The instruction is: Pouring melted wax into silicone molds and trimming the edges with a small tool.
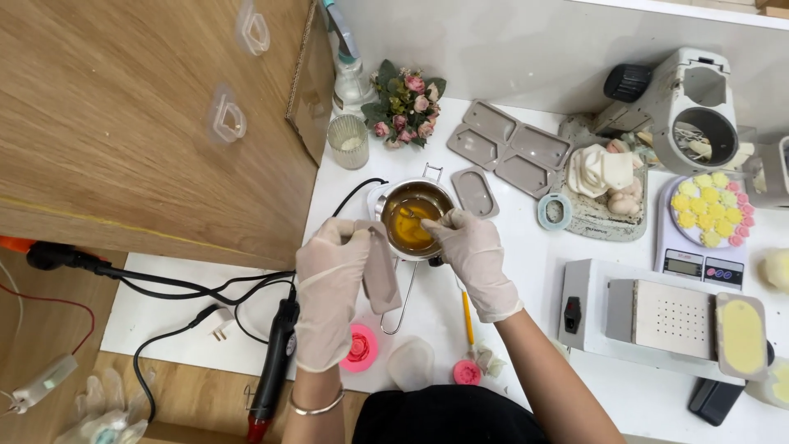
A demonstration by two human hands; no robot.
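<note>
Head view, gloved left hand (330, 284) gripping flat taupe silicone mould (380, 275), gloved right hand (470, 251) pinching small stirrer, tip in round metal pot of amber liquid (413, 220), white table (526, 271) beneath.

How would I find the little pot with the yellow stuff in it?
Look at the white table, just right of the wooden cabinet. Between the two gloved hands sits a small metal pot. Only it holds amber liquid; the grey moulds nearby are empty.

A small craft workshop is shown: grey silicone moulds (509, 148), a metal melting pot of amber wax (413, 219) and a white digital scale (699, 263) are laid on a white table (526, 271).
</note>
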